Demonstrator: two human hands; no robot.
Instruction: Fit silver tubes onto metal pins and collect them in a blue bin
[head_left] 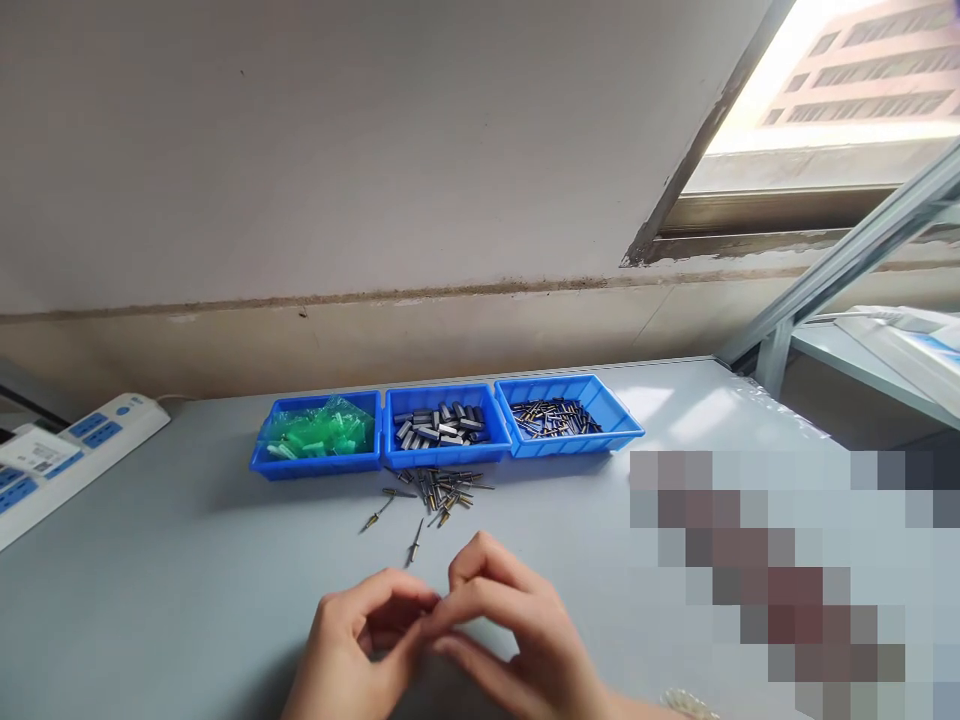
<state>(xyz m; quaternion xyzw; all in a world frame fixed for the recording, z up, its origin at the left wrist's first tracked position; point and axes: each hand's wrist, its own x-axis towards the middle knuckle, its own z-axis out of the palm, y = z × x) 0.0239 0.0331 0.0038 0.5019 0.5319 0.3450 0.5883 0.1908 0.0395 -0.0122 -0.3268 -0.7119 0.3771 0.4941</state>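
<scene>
In the head camera's view, a person's left hand [356, 640] and right hand [521, 625] met at the fingertips above a pale grey tabletop [187, 550]. Both hands curved inward, thumbs and fingers drawn together; whether either grip had closed on a small part could not be told, as the meeting point was blurred and partly covered by fingers.

Just beyond them lay a single metal pin [414, 545], the part nearest the hands, with a second loose pin [373, 518] to its left and a small pile of pins [444, 490], some brass-coloured, in front of the middle bin.

Three blue bins stood in a row near the wall [375, 150]. The left bin [319, 465] held green pieces [322, 432] in clear plastic, the middle bin [454, 457] silvery metal bars [439, 428], and the right bin [581, 443] dark, thin pins [555, 418].

At far left, a white power strip [131, 425] with blue socket panels carried a white packet [34, 450] bearing a square printed code [43, 466]; its lettering was too small to read. A window [825, 120] opened at upper right, above a shelf [877, 365], and a blocky blur masked the tabletop's right side.
</scene>
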